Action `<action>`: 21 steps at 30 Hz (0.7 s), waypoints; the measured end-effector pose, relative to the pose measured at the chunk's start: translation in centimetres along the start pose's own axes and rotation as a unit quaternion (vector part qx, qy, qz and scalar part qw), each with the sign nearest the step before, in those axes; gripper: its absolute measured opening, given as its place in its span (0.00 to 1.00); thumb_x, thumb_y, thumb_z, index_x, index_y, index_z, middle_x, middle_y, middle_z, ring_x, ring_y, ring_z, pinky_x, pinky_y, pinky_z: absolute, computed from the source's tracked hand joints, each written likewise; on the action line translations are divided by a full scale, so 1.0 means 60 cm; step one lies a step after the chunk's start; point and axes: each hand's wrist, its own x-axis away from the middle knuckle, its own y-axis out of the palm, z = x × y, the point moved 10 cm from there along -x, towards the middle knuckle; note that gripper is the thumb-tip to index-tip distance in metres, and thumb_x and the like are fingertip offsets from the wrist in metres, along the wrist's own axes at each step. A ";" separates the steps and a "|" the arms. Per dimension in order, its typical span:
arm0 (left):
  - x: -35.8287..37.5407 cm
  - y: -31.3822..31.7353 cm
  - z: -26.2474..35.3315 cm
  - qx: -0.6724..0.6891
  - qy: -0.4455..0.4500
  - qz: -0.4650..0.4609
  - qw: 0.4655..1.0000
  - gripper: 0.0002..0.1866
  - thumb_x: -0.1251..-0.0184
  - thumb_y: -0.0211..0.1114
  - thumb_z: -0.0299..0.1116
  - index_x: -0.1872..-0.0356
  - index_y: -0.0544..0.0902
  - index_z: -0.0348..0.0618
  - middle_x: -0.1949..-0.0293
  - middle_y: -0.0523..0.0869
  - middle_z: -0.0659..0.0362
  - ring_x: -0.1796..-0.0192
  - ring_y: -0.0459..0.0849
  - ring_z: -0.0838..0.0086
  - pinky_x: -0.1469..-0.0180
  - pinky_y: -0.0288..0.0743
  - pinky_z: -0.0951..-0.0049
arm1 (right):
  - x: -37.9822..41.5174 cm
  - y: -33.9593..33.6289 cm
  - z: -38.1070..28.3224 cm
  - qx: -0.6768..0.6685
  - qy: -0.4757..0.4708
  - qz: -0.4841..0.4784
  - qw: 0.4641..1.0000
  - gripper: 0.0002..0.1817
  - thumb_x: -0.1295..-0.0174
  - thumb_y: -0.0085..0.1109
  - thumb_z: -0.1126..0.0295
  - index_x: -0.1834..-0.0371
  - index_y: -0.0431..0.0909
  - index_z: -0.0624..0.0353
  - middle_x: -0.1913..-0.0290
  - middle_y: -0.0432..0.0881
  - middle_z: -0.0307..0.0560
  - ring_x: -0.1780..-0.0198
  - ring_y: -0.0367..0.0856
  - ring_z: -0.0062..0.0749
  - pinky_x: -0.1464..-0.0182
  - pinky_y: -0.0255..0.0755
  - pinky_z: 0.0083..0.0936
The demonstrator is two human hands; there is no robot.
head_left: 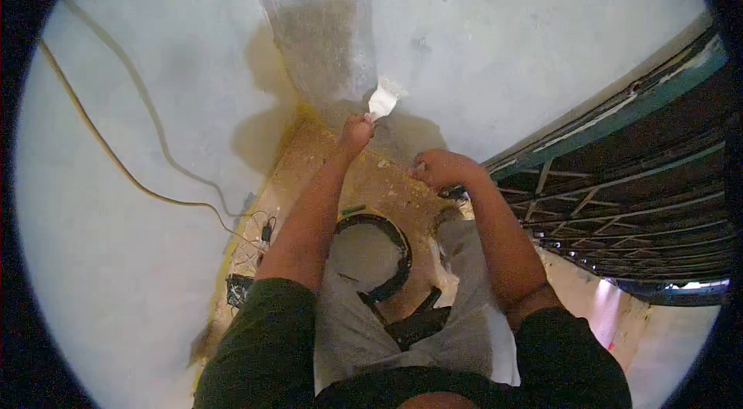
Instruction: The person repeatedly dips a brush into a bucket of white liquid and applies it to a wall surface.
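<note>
My left hand (357, 135) is closed round the handle of a putty knife, whose broad blade (384, 99) is coated in white and points up toward the wall (480, 30). To its right, my right hand (435, 169) has its fingers curled together; a small pale bit shows at the fingertips, too small to name. Behind the blade is a darker grey patch (325, 45) on the wall. Below the hands, between my legs, sits a round bucket (406, 254) with a dark rim and grey material inside.
A yellowish cable (112, 150) hangs along the wall at the left, down to loose wires and a black adapter (267, 232). A black box (238, 290) lies by my left arm. At the right stands a dark metal grille (619, 200) with a green frame.
</note>
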 end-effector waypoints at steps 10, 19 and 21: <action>0.108 0.053 -0.104 -0.197 -0.292 -0.215 0.911 0.16 0.40 0.50 0.36 0.67 0.82 0.33 0.62 0.82 0.39 0.57 0.83 0.51 0.56 0.75 0.53 | -0.022 0.008 -0.036 0.030 0.015 -0.051 0.998 0.28 0.40 0.53 0.48 0.48 0.74 0.63 0.55 0.79 0.60 0.51 0.78 0.50 0.49 0.70 0.41; 0.002 0.085 -0.013 -0.236 -0.001 -0.125 0.964 0.16 0.46 0.50 0.36 0.76 0.80 0.32 0.73 0.83 0.41 0.69 0.83 0.51 0.66 0.74 0.55 | -0.062 0.030 0.005 0.074 -0.031 -0.019 0.997 0.28 0.40 0.54 0.49 0.47 0.74 0.62 0.48 0.76 0.60 0.46 0.74 0.50 0.43 0.67 0.40; 0.003 0.056 0.022 -0.167 -0.049 -0.126 0.977 0.16 0.46 0.51 0.37 0.77 0.80 0.33 0.74 0.83 0.42 0.70 0.83 0.51 0.68 0.73 0.55 | -0.048 0.022 -0.010 0.075 -0.044 0.006 0.996 0.28 0.40 0.54 0.49 0.47 0.74 0.62 0.49 0.76 0.60 0.46 0.75 0.50 0.44 0.68 0.40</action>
